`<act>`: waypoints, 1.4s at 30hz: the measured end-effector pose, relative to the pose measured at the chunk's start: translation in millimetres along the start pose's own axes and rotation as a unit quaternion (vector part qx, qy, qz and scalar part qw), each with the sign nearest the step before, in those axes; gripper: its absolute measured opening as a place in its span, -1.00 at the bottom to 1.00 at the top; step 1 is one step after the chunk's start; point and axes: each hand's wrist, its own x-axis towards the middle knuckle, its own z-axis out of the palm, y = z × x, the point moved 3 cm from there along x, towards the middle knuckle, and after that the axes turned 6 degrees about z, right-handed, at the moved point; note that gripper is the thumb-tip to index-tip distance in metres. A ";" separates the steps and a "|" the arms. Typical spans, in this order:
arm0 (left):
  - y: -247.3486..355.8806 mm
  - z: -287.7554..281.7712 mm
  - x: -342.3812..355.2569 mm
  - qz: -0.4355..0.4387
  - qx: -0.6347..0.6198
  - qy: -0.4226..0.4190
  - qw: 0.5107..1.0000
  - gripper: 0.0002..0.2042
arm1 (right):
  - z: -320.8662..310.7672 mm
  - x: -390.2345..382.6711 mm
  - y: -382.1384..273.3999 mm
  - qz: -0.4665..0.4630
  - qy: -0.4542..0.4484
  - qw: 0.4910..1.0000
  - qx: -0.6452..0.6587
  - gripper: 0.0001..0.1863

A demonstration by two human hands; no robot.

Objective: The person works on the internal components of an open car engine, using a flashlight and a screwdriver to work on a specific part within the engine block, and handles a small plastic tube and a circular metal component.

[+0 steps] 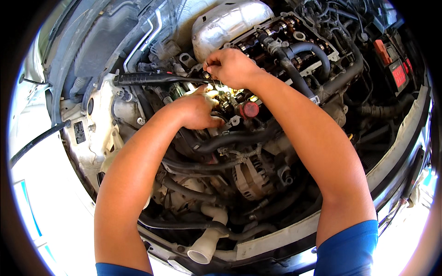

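Note:
My right hand (230, 69) is closed in a pinch above the lit middle of the engine, on something small that I cannot make out. Below it and to its left, my left hand (195, 110) reaches in among the parts, thumb spread from the fingers, some fingertips hidden. A long black bar (142, 79) runs from the left toward both hands. A red cap (250, 110) sits just right of my left thumb. Behind my right hand are the exposed top of the engine (290, 37), with shafts visible, and a silver heat shield (221, 25).
A battery with a red cover (397, 76) is at the right. Black hoses (216, 145) and a ribbed alternator (253, 179) lie below my hands. A pale pipe (206, 241) stands near the front rail (276, 241). A black rod (37, 140) crosses the left edge.

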 end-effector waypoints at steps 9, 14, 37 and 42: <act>0.1 19.6 -0.3 -0.001 0.111 0.106 0.988 -0.41 | 20.4 15.9 16.1 -0.038 0.006 0.994 -0.100 -0.76; 4.2 16.6 -6.8 -0.060 0.095 0.054 0.992 -0.46 | 36.2 23.2 23.2 -0.104 -0.008 0.980 -0.167 -0.79; -8.8 19.4 2.5 -0.033 0.086 0.101 0.991 -0.49 | 30.2 52.0 6.4 -0.210 -0.086 0.770 -0.596 -0.67; -8.5 17.8 5.3 -0.015 0.068 0.090 0.993 -0.50 | 30.8 50.8 5.0 -0.198 -0.089 0.793 -0.569 -0.68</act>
